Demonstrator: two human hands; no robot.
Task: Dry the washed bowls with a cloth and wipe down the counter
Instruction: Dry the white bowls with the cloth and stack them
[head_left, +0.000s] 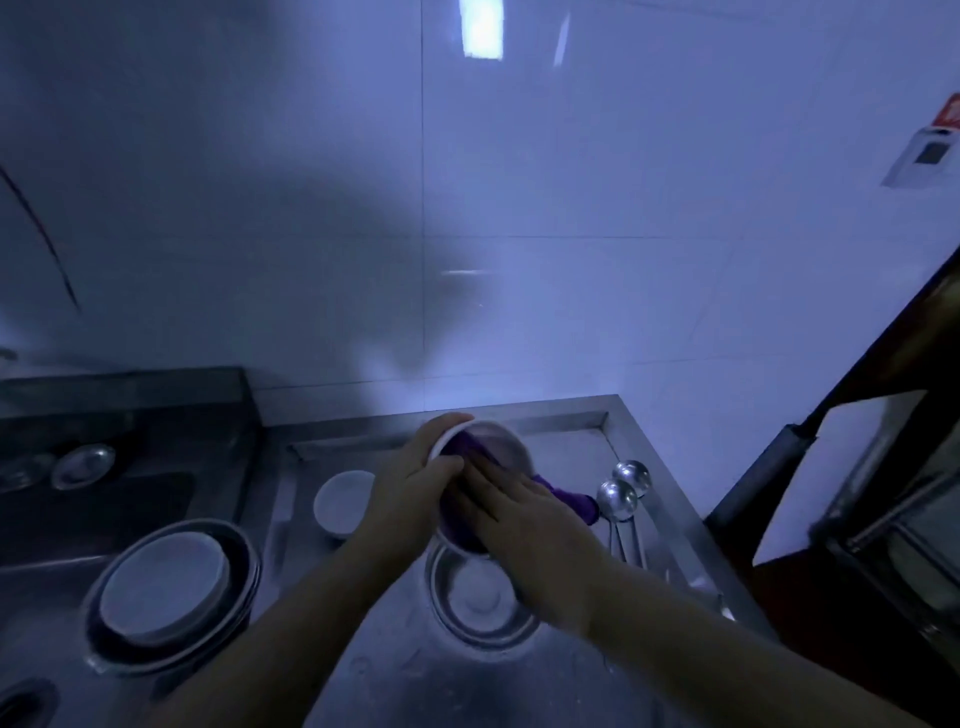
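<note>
My left hand (410, 483) grips a white bowl (498, 441) by its rim and holds it tilted above the steel counter (571, 447). My right hand (519, 514) presses a purple cloth (571, 501) into the bowl with its fingers laid flat; one end of the cloth trails out to the right. A small white bowl (343, 501) stands on the counter to the left of my hands. Under my hands sits a steel bowl (478, 597).
Two steel ladles (623, 493) lie at the counter's right side. A white plate (161, 587) rests in stacked steel dishes at the left. The sink (78, 483) at the far left holds small steel dishes. A tiled wall stands behind, and a dark cabinet (883, 467) on the right.
</note>
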